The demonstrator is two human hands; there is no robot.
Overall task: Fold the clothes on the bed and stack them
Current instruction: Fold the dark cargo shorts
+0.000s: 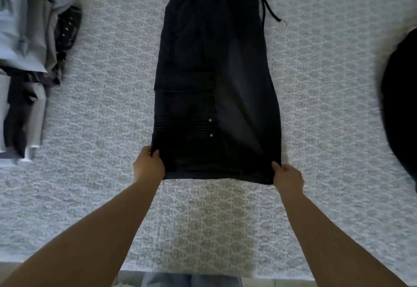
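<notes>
Black shorts (214,83) lay flat in the middle of the bed (327,106), doubled lengthwise so that one leg covered the other; the waistband was at the far edge of the view and the hem nearest the person. A drawstring (268,4) trailed from the waistband onto the bedcover on the right; a cargo pocket showed on the left half of the shorts, with two small pale studs below it. The left hand (149,164) pinched the near left corner of the hem, its fingers curled round the cloth; the right hand (287,179) gripped the near right corner, thumb on top of the fabric; both arms reached forward from the bed's near edge. At the left edge of the bed sat a pile (27,61) of grey and dark garments, seemingly folded; at the right edge lay a dark garment (399,106), partly cut off by the frame and too dark to make out further.
</notes>
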